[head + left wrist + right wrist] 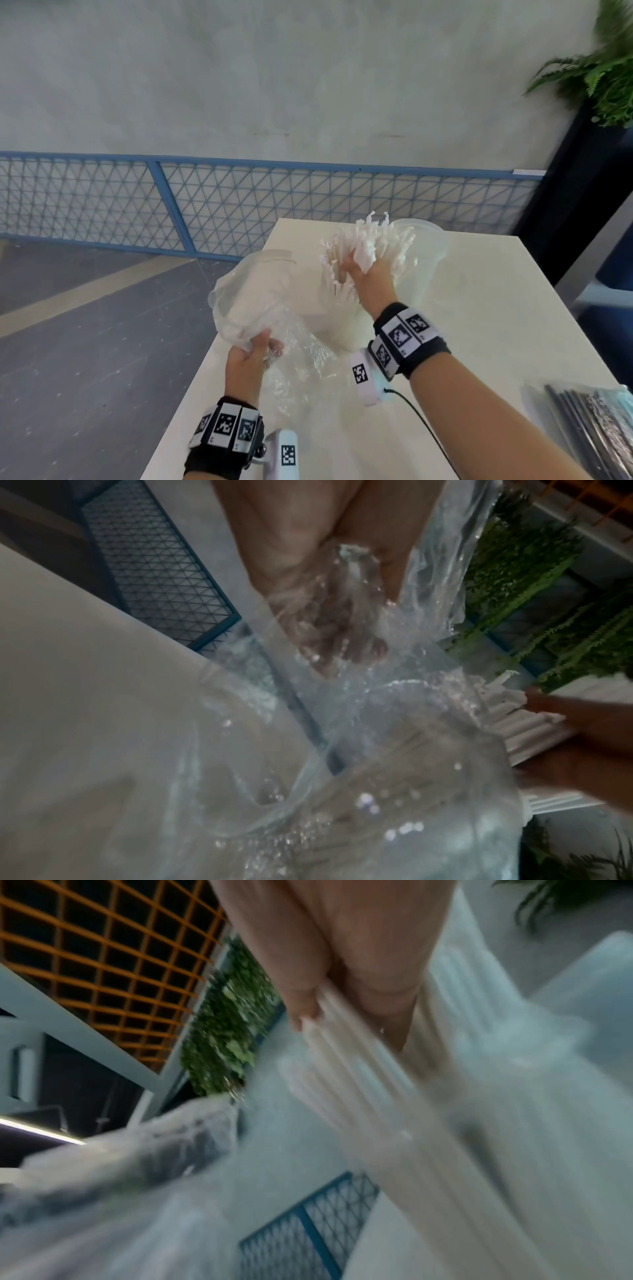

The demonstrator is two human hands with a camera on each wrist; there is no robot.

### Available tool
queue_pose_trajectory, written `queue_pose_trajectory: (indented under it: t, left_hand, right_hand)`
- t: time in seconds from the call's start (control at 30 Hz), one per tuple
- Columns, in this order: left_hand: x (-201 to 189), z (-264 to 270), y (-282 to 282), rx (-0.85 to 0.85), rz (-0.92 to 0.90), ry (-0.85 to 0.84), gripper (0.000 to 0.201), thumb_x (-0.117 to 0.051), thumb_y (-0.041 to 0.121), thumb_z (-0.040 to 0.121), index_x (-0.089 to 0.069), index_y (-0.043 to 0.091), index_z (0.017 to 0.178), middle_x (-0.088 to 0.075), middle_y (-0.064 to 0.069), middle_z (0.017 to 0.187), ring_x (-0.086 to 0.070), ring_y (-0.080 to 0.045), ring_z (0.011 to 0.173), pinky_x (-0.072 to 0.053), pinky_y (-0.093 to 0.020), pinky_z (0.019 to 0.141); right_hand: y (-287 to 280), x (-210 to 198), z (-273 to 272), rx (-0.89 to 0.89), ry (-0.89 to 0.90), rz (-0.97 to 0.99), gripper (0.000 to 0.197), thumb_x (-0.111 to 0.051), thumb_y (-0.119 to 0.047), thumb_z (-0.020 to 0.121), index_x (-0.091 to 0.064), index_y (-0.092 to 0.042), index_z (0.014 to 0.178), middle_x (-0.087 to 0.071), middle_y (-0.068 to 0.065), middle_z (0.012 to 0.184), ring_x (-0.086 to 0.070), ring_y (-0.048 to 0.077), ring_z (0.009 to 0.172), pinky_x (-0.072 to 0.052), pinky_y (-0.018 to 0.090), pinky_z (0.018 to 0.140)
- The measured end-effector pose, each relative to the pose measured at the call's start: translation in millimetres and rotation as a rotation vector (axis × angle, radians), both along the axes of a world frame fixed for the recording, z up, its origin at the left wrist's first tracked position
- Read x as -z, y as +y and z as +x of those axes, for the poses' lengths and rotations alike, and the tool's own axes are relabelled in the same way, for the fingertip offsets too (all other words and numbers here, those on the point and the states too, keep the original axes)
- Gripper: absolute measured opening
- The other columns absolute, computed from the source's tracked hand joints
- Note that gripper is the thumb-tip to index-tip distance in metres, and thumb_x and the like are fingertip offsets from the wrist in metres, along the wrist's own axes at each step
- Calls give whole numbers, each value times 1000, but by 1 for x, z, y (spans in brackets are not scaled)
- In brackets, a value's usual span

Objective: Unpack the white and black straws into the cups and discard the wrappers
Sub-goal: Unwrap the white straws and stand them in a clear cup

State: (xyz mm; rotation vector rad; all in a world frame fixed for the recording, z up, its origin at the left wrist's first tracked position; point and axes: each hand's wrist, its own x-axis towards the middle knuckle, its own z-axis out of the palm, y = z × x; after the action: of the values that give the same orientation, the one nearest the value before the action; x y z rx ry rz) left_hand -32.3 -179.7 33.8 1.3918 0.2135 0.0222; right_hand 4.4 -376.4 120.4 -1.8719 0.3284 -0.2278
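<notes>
My right hand (359, 265) grips a thick bundle of white paper-wrapped straws (368, 245), held above the white table (479, 308) beside a clear plastic cup (426, 240). In the right wrist view the white straws (369, 1096) run blurred from my fingers (301, 1010). My left hand (255, 349) pinches the clear plastic wrapper bag (253, 298), which hangs crumpled over the table's left edge. In the left wrist view the wrapper (342, 723) covers my fingers (342, 642). A pack of black straws (592, 421) lies at the right.
The table's left edge (205, 356) drops to a grey floor. A blue mesh fence (239, 205) runs behind. A fern (603, 68) on a dark stand sits at the far right.
</notes>
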Motion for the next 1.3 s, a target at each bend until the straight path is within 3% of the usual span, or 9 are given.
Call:
queue_pose_trajectory:
  t: [0.3, 0.43, 0.63, 0.77, 0.87, 1.0, 1.07, 1.17, 1.3]
  left_hand:
    - [-1, -5, -1, -62, -184, 6, 22, -46, 23, 94, -55, 10, 80, -62, 6, 52, -63, -9, 62, -54, -29, 74]
    - [4, -6, -2, -99, -199, 34, 34, -40, 37, 95, -54, 8, 84, -62, -5, 68, -64, -19, 71, -53, -29, 70]
    - [7, -14, -20, -23, -226, 80, 39, -38, 50, 85, -53, 15, 94, -61, -12, 81, -61, -26, 74, -51, -40, 79]
    - [16, -17, -31, 0, -209, 156, 39, -46, 46, 81, -51, 17, 107, -59, -11, 100, -62, -25, 81, -54, -37, 79]
    - [23, -13, -22, -174, 100, 64, 95, -71, 30, 77, -5, 17, 144, -24, -8, 146, -40, -21, 125, -38, -40, 107]
    - [26, 3, 11, -221, 836, -335, 99, -67, 55, 64, -15, 22, 142, -15, -16, 151, -16, -26, 137, -19, -42, 110]
    - [27, 13, 20, -32, 1124, -242, 80, -59, 60, 71, -34, 24, 138, -37, -6, 145, -29, -24, 134, -10, -49, 113]
    - [33, 18, 21, 149, 1054, 4, 42, -62, 50, 80, -53, 26, 114, -64, 10, 102, -57, -15, 107, -2, -47, 114]
    - [44, 18, 14, 112, 937, 26, 23, -64, 41, 83, -57, 20, 83, -56, 10, 67, -59, -22, 72, -43, -35, 86]
  right_hand:
    - [-5, 3, -36, -31, -304, -173, 69, -68, -30, 83, -30, -18, 139, -39, -5, 141, -38, 7, 129, -35, 22, 105]
    - [-19, 33, -76, 98, -511, -253, 37, -66, -23, 84, -45, -21, 116, -47, -11, 115, -48, 0, 111, -42, 16, 95]
    - [-26, 95, -97, -141, 164, 44, 45, -62, -35, 85, -46, -20, 124, -56, -6, 117, -58, 10, 105, -43, 19, 80]
    - [-21, 113, -96, -172, 221, 237, 38, -63, -29, 87, -48, -21, 121, -68, 2, 105, -66, 12, 95, -45, 22, 73]
    - [-22, 115, -92, -166, 225, 173, 24, -60, -24, 89, -56, -15, 111, -67, 0, 97, -66, 15, 89, -48, 27, 74]
    - [-24, 113, -89, -196, 249, 227, 13, -53, -20, 93, -56, -15, 105, -64, -2, 88, -65, 17, 82, -46, 31, 75]
    - [-24, 112, -87, -213, 257, 258, 8, -51, -18, 94, -55, -17, 102, -61, -1, 86, -64, 16, 80, -45, 32, 74]
    - [-23, 116, -83, -233, 274, 230, 10, -50, -19, 95, -54, -15, 103, -60, 3, 87, -63, 18, 81, -45, 31, 73]
    - [-21, 120, -76, -219, 299, 174, 9, -52, -26, 93, -54, -19, 97, -60, -3, 82, -63, 16, 77, -47, 29, 70]
